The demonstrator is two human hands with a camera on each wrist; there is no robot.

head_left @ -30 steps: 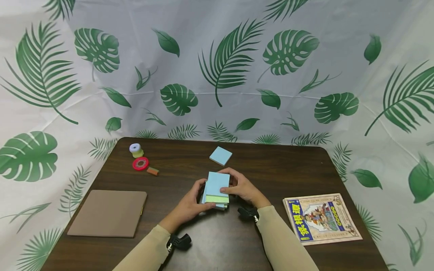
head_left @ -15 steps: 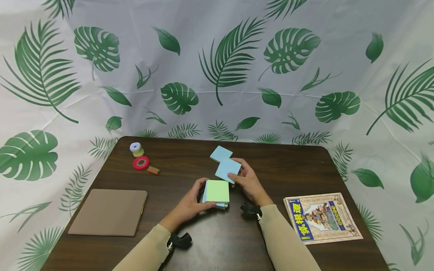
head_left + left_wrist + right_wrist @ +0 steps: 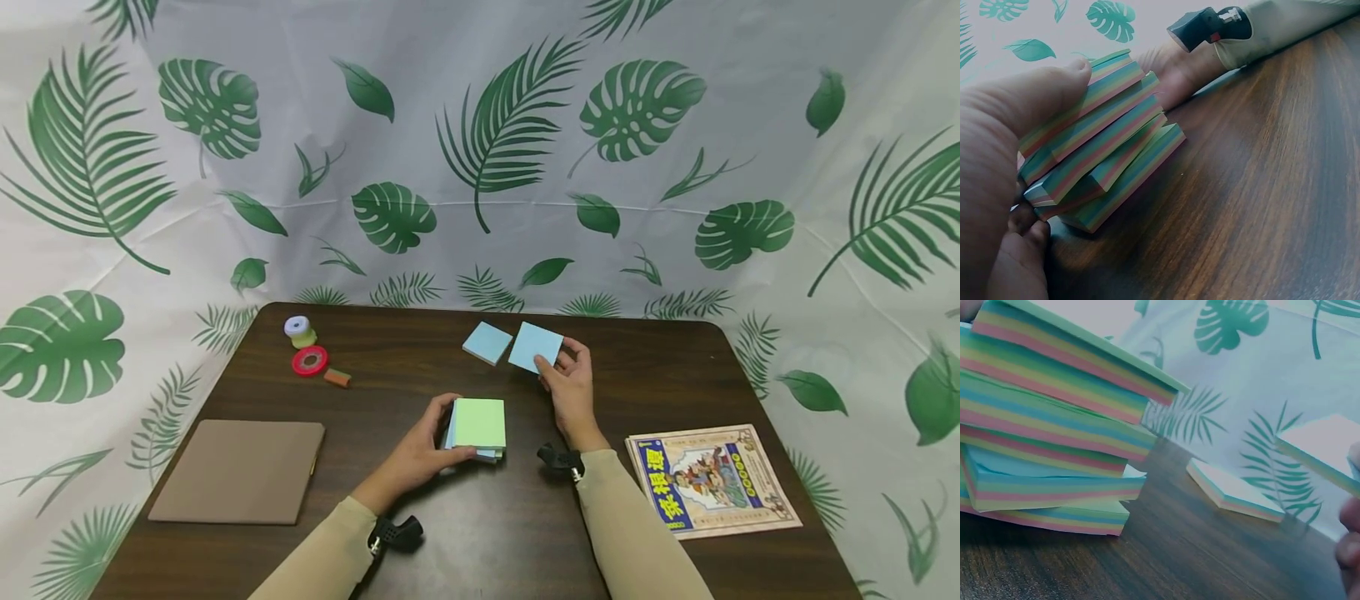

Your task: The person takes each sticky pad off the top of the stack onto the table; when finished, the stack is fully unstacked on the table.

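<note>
At the table's middle, the right hand has carried its pinched blue pad toward one o'clock beside the lone pad, while the left hand grips the green-topped stack.

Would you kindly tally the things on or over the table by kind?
Sticky-note pads apart from the stack: 2, the lone pad and the held pad
Stack of pads: 1
Tape rolls: 2
Eraser: 1
Notebook: 1
Booklet: 1
Total: 8

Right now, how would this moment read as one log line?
left hand: holds pad stack on table | right hand: grip on blue pad, lifted beside lone pad
</note>
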